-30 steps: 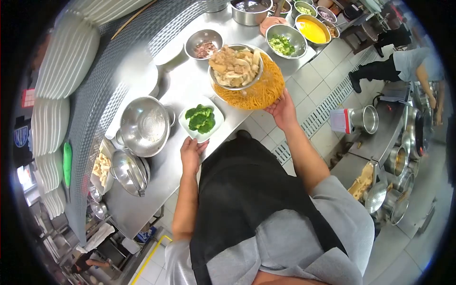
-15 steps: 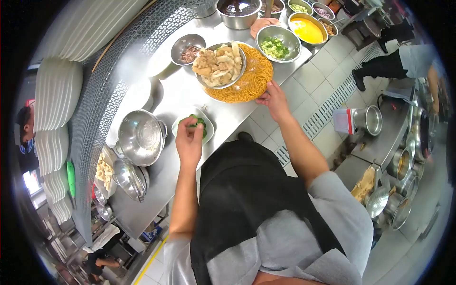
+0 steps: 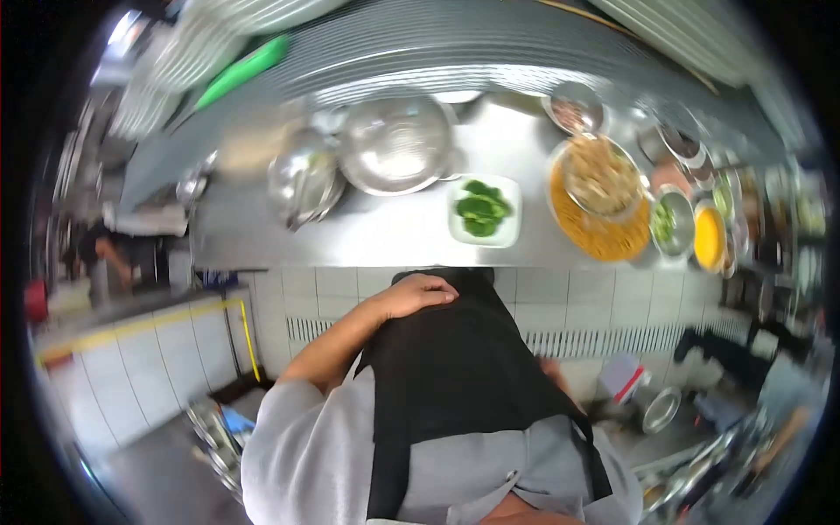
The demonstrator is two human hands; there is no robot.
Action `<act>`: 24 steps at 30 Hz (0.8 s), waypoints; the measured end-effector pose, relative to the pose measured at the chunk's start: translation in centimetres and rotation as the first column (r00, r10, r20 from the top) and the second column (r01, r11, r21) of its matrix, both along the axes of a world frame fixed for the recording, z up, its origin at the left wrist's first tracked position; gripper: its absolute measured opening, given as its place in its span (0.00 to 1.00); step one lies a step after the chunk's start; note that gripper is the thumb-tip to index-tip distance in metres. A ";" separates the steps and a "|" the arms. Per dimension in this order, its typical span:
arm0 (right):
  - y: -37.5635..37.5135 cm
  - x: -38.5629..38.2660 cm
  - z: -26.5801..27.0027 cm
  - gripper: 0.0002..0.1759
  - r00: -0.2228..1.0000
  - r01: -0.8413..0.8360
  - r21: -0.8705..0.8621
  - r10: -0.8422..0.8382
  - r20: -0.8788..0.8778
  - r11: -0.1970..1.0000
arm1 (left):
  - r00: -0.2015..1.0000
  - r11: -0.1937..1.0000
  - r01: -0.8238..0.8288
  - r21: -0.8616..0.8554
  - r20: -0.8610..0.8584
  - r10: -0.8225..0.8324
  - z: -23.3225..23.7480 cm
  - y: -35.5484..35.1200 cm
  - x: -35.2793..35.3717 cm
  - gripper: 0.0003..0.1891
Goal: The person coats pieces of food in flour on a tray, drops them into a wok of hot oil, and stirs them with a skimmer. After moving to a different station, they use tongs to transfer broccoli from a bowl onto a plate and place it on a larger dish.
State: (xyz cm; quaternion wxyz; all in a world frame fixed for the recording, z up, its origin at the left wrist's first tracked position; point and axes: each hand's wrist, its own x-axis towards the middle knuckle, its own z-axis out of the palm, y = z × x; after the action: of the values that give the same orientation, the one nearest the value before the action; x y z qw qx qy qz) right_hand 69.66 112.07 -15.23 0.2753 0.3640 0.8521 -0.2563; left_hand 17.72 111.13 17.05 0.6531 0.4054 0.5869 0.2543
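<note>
In the head view my left hand (image 3: 422, 296) lies against the black apron (image 3: 464, 376), below the table's front edge, its fingers extended and nothing visible in them. My right hand (image 3: 555, 374) is low beside the apron's right side, blurred and partly hidden. A square white plate (image 3: 514, 199) of dark green vegetable pieces (image 3: 481, 210) sits near the front edge of the steel table (image 3: 376, 236), touched by neither hand. To its right are yellow noodles (image 3: 604, 234), with a metal bowl of pale pieces (image 3: 602, 177) on them.
Left of the plate stand a large steel colander (image 3: 395, 144) and stacked metal bowls (image 3: 304, 184). At right are bowls of chopped greens (image 3: 665, 223) and yellow liquid (image 3: 709, 236). A co-worker (image 3: 787, 398) is at the far right.
The view has turned, so the table now runs straight across. My left hand has drawn back from the plate to the apron. My right hand has left the noodles' edge and dropped to my side.
</note>
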 end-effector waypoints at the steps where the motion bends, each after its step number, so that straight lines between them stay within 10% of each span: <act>1: -1.2 0.6 -0.5 0.27 0.999 0.028 -0.118 -0.025 0.032 0.993 | 1.000 1.000 -0.020 -0.023 -0.019 0.019 -1.0 -1.9 -1.4 0.20; 4: -0.1 -1.1 0.5 0.25 0.928 0.369 -0.305 -0.363 0.078 0.878 | 0.988 0.992 -0.118 -0.044 -0.104 0.113 -4.2 -8.8 -5.3 0.24; 6: 2.1 -3.8 1.1 0.24 0.919 0.384 -0.303 -0.391 0.042 0.872 | 0.899 0.970 0.236 0.053 -0.391 -0.197 -10.3 -15.1 -7.3 0.26; 8: 4.2 -7.6 1.4 0.24 0.927 0.355 -0.285 -0.375 -0.018 0.890 | 0.855 0.916 0.015 -0.400 -0.470 -0.219 -11.8 -20.1 -7.1 0.31; 11: 6.0 -15.4 2.3 0.23 0.942 0.273 -0.261 -0.312 -0.122 0.926 | 0.926 0.980 0.185 0.069 -0.346 -0.150 -22.3 -30.3 -9.3 0.38; 14: 6.3 -26.3 4.4 0.21 0.951 0.188 -0.309 -0.251 -0.179 0.932 | 0.878 0.888 -0.337 -0.313 -0.446 0.176 -15.9 -33.0 -10.9 0.40; 16: 4.9 -34.6 5.7 0.21 0.966 0.059 -0.345 -0.141 -0.217 0.937 | 0.893 0.929 -0.245 -0.279 -0.437 0.105 -18.8 -36.9 -13.1 0.35; 19: 0.4 -47.0 6.7 0.21 0.958 -0.175 -0.404 0.060 -0.282 0.898 | 0.844 0.780 -0.510 -0.363 -0.386 0.373 -13.5 -43.1 -14.4 0.35; 24: -9.9 -64.4 7.1 0.23 0.821 -0.551 -0.483 0.337 -0.461 0.680 | 0.639 0.569 -0.758 -0.320 -0.543 0.545 -18.6 -54.1 -11.5 0.33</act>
State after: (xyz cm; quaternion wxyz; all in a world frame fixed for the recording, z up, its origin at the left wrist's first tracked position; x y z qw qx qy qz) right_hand 5.27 102.20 -8.13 0.2811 -0.0123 0.8233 -0.4930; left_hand 6.26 57.05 -1.53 0.4627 0.0020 0.8569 0.2273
